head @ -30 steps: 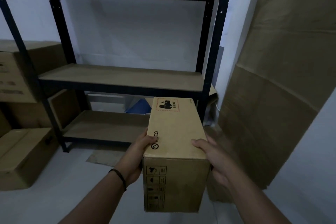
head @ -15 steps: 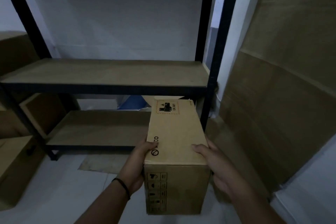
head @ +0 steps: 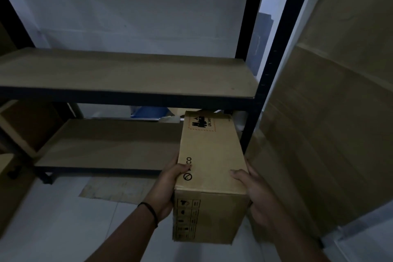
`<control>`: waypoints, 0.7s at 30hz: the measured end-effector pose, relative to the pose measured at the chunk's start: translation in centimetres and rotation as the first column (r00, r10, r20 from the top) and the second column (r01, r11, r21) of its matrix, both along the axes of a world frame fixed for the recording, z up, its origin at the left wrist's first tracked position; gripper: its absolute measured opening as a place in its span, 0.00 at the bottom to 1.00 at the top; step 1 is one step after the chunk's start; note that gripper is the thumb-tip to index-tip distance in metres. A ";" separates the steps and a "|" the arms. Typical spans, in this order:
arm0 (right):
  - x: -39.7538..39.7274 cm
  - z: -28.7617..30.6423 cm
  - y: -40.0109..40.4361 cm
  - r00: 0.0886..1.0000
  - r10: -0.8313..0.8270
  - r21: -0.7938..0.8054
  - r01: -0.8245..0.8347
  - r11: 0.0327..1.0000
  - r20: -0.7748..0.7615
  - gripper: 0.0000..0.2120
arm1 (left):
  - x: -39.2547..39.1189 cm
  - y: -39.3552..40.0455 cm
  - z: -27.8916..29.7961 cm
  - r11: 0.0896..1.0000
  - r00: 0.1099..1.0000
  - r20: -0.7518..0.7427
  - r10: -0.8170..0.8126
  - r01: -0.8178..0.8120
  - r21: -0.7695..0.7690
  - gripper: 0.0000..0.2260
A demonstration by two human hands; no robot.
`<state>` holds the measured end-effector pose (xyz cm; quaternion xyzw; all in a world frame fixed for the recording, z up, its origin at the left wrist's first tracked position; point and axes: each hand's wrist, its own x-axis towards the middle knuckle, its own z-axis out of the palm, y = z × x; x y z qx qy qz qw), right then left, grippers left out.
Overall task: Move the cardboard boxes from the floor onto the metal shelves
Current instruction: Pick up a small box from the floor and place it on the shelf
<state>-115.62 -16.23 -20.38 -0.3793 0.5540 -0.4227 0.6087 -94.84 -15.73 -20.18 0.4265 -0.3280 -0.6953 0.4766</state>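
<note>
Both hands [head: 168, 189] [head: 258, 195] grip the cardboard box [head: 210, 168], seemingly off the shelf [head: 127, 74].

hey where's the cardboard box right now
Lower right of the head view, the cardboard box is held between the left hand and right hand, before the shelf's right post.

A long cardboard box [head: 210, 168] is held lengthwise in the air, the left hand [head: 168, 187] gripping its near left edge with the thumb on top, the right hand [head: 253, 193] clasping its near right edge. Beyond the grip, the box's far end reaches under the middle shelf [head: 127, 74] of the metal rack, above the lower shelf [head: 110, 144]. Right of the grip leans a large cardboard sheet [head: 331, 112].
</note>
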 end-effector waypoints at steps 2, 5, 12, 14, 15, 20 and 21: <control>-0.3 -0.7 -0.9 1.000 -0.007 0.023 0.007 1.000 0.013 0.20 | -0.4 -0.9 -0.6 1.000 1.000 0.005 0.015 -0.015 0.013 0.22; -0.5 -1.2 -1.8 0.999 -0.015 0.055 0.013 0.998 0.036 0.19 | -0.8 -1.8 -1.5 0.999 0.999 0.012 0.036 -0.036 0.021 0.19; -1.0 -1.2 -3.7 0.999 -0.018 0.030 0.016 0.999 0.035 0.19 | -1.6 -3.4 -2.0 0.998 0.998 -0.027 0.059 -0.059 0.013 0.20; -1.2 -1.1 -4.4 0.999 -0.026 0.022 0.025 0.999 0.020 0.20 | -1.8 -4.3 -1.8 0.998 0.997 -0.034 0.063 -0.062 0.011 0.18; -1.3 -1.2 -4.8 0.999 -0.033 0.023 0.033 0.999 0.012 0.20 | -2.0 -4.6 -1.7 0.998 0.997 -0.034 0.063 -0.062 0.018 0.18; -1.3 -1.7 -5.8 0.999 -0.041 0.033 0.041 0.999 0.002 0.19 | -2.1 -6.1 -2.0 0.997 0.997 -0.006 0.072 -0.072 0.035 0.16; -1.2 -1.9 -5.9 0.999 -0.041 0.031 0.041 0.999 -0.010 0.20 | -2.1 -6.3 -2.2 0.996 0.997 0.001 0.078 -0.078 0.033 0.16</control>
